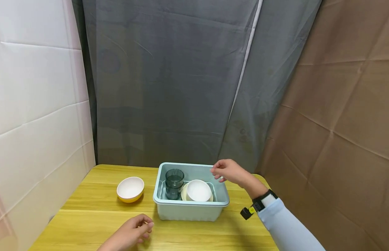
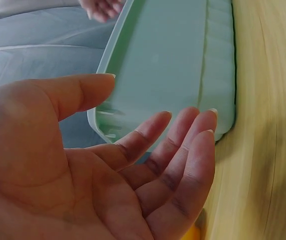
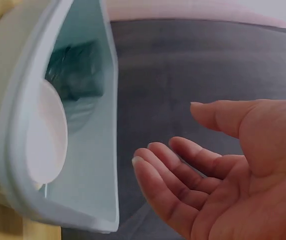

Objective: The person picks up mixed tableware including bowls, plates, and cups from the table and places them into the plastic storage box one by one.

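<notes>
A light blue-green plastic bin [image 1: 191, 211] stands on the wooden table. Inside it, dark tinted glasses [image 1: 174, 183], apparently stacked, are at the left, and a white bowl [image 1: 199, 190] sits on a cream dish [image 1: 184, 192] at the right. My right hand [image 1: 227, 171] hovers over the bin's far right corner, fingers loosely bent and holding nothing. Near the table's front, left of the bin, my left hand [image 1: 133, 230] hangs with relaxed fingers and an empty palm, as the left wrist view confirms. A bowl [image 1: 130, 188], white inside and yellow outside, rests on the table beyond it.
The yellow wooden table [image 1: 97, 209] meets a grey curtain [image 1: 169, 83] at the back. A white cloth [image 1: 40, 87] hangs on the left and a brown cloth [image 1: 335, 115] on the right. A black wrist strap with a small camera [image 1: 246, 213] sits on my right wrist.
</notes>
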{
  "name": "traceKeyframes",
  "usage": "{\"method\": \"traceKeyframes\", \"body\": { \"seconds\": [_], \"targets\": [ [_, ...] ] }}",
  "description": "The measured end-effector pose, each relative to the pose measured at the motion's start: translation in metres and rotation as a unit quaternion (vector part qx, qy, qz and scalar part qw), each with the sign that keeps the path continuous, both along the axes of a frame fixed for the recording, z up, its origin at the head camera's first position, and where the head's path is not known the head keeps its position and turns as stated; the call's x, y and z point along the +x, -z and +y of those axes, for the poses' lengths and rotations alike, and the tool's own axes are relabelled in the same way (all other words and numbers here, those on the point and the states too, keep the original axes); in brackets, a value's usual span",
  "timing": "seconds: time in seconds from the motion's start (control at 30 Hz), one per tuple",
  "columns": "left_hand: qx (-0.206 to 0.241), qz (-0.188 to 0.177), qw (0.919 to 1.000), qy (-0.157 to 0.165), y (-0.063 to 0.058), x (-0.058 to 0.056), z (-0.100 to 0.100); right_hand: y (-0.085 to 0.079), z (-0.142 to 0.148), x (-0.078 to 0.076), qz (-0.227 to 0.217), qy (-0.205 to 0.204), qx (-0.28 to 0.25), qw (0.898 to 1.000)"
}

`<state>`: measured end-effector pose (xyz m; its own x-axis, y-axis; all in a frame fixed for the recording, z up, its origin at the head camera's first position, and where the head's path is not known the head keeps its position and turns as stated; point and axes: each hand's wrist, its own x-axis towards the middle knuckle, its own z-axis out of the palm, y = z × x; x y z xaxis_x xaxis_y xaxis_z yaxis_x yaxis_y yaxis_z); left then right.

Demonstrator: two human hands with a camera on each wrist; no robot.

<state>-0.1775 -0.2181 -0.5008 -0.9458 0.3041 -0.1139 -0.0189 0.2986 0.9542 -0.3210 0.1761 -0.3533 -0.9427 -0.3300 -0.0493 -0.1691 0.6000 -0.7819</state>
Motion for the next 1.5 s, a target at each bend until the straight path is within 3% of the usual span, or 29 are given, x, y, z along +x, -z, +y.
{"method": "traceKeyframes", "body": {
  "seconds": [0.23, 0.43, 0.63, 0.77, 1.13, 1.5],
  "targets": [
    [0.003, 0.013, 0.9999, 0.000, -0.002, 0.000, -0.002, 0.013, 0.032, 0.052, 0.017, 0.007, -0.053, 0.998],
    [0.016, 0.024, 0.9996, 0.004, -0.003, -0.001, -0.002, 0.031, 0.052, 0.081, 0.019, -0.001, -0.098, 0.995],
    [0.017, 0.036, 0.9991, -0.010, -0.004, 0.001, -0.004, 0.063, 0.061, 0.104, -0.026, 0.013, -0.138, 0.990],
    [0.019, 0.041, 0.9989, -0.014, -0.005, 0.002, -0.004, 0.081, 0.064, 0.110, -0.050, 0.016, -0.152, 0.987],
    [0.016, 0.033, 0.9992, -0.013, 0.000, -0.002, -0.004, 0.130, 0.048, 0.112, -0.055, 0.021, -0.174, 0.983],
    [0.009, 0.029, 0.9995, -0.013, 0.001, -0.001, -0.005, 0.141, 0.036, 0.113, -0.066, 0.030, -0.173, 0.982]
  ]
}}
